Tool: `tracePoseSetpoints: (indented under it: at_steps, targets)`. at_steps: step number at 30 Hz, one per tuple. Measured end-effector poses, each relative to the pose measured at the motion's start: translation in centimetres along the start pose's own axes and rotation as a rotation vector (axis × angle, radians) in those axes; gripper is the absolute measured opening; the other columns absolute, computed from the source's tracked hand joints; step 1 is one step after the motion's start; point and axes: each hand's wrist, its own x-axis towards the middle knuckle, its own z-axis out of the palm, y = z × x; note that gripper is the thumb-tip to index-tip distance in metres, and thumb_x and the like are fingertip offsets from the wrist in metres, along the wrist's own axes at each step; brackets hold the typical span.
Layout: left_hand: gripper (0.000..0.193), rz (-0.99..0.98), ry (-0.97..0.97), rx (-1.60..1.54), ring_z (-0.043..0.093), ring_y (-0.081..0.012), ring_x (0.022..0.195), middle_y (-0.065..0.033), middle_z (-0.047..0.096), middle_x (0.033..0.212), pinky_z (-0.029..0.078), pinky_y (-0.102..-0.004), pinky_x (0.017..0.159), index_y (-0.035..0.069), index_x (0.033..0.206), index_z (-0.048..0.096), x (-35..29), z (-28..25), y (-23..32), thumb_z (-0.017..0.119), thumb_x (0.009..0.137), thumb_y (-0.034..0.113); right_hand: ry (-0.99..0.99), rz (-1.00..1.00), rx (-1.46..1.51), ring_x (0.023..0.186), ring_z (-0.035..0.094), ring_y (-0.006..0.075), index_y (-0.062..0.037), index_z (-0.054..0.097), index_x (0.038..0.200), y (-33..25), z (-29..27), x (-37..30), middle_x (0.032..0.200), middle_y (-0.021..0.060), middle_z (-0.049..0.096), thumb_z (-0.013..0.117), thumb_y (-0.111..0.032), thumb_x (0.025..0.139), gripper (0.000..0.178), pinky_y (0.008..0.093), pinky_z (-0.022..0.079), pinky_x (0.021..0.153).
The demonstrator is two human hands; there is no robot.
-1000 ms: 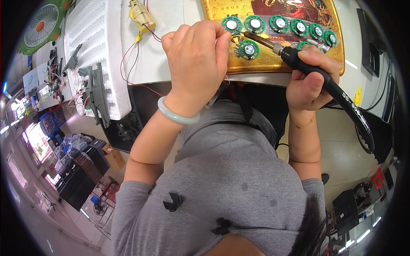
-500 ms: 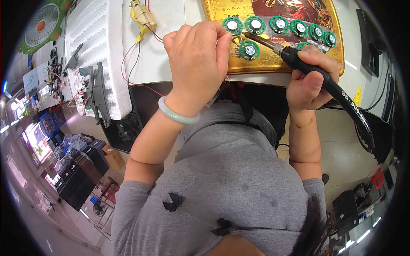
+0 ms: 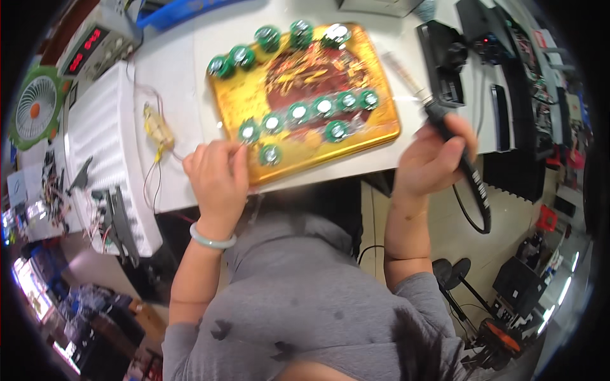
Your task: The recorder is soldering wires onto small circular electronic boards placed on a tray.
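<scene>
My right hand (image 3: 432, 155) grips a soldering iron (image 3: 438, 120) by its black handle. Blurred by motion, the iron's metal tip points up and left, off the right edge of a gold tin lid (image 3: 238, 105). Small round green-rimmed speakers (image 3: 298, 113) sit on this lid in two rows, with a couple more nearer me. My left hand (image 3: 219, 178) has its fingers curled together at the lid's near left corner, beside the closest speaker (image 3: 269, 155). Whatever these fingers pinch is hidden. A thin wire runs by the left wrist, below a pale green bangle (image 3: 213, 239).
Left of the lid lies a yellow-wrapped bundle (image 3: 157, 129) with wires. Beyond it are a white foam tray (image 3: 105, 146) and a bench power supply (image 3: 95, 41). A black stand-like device (image 3: 441, 60) occupies the right side. A blue tray (image 3: 184, 11) lines the back.
The soldering iron has swung away from the speakers to the lid's right side. My left hand now rests at the lid's near left corner. The view has shifted, showing the whole lid.
</scene>
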Motion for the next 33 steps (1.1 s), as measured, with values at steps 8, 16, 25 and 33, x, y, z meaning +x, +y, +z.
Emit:
tracePoseSetpoints:
  at_steps: [8,16,25,33]
  targets:
    - [0.008,0.016,0.028,-0.039,0.043,-0.0174,0.059,-0.0007,0.044,0.06,0.029,-0.0307,0.064,0.009,0.072,0.051,0.1,0.4,0.0,0.059,0.072,0.008,-0.142,-0.121,-0.403,0.069,0.056,0.0095,-0.0007,0.055,0.096,5.8,-7.1,12.0,0.077,0.0039,0.058,0.055,-0.013,0.082,0.019,0.0199,0.043,0.063]
    - [0.008,-0.008,0.04,-0.059,0.043,-0.0168,0.06,-0.0001,0.045,0.06,0.029,-0.0305,0.066,0.009,0.072,0.052,0.0,0.5,0.0,0.059,0.072,0.009,0.02,-0.121,-0.4,0.055,0.047,0.0056,0.0003,0.057,0.087,3.2,-8.5,12.6,0.071,0.0038,0.056,0.051,-0.016,0.084,0.018,0.0174,0.038,0.053]
    - [0.016,-0.102,0.03,-0.171,0.047,-0.0195,0.063,-0.0006,0.047,0.062,0.031,-0.0327,0.065,0.009,0.078,0.05,-0.5,0.3,-0.3,0.063,0.069,0.014,-0.051,-0.039,-0.778,0.062,0.054,0.0129,-0.0019,0.06,0.082,7.2,-8.2,13.2,0.068,0.0062,0.058,0.051,-0.025,0.083,0.025,0.0235,0.042,0.058]
    - [0.027,-0.192,-0.018,-0.332,0.047,-0.0215,0.068,-0.0023,0.049,0.067,0.033,-0.0334,0.067,0.007,0.083,0.048,-1.5,0.4,-0.9,0.067,0.066,0.016,-0.185,0.548,-0.462,0.055,0.041,0.0024,0.0,0.04,0.114,7.8,-8.6,9.7,0.07,0.0009,0.054,0.056,-0.011,0.08,0.04,0.0137,0.031,0.048]
